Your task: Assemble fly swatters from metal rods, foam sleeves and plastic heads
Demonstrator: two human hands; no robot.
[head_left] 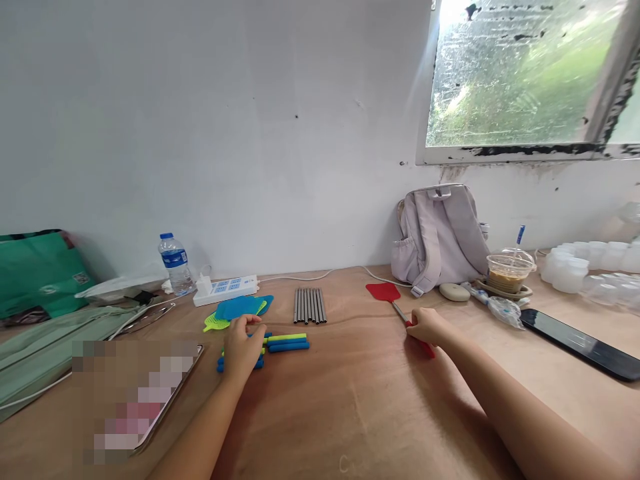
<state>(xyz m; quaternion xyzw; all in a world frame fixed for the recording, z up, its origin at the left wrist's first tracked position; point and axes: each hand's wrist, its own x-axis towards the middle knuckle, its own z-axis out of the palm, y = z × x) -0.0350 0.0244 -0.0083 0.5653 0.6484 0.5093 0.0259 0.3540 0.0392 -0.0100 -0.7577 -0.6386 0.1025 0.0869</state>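
Note:
My right hand is closed round the red handle of a small fly swatter. Its red head points away from me, and a grey metal rod joins head and handle. On the left, my left hand is over a group of blue and yellow-green handle tubes, its fingers bent and apart; the palm hides part of the group. Just beyond it lie blue swatter heads with yellow-green swatter heads partly underneath. Between my hands, farther back, several metal rods lie in a row.
A power strip and a water bottle stand at the back left, with a blurred phone nearer. At right are a backpack, a round beige case, an iced drink cup, a black device and plastic bottles.

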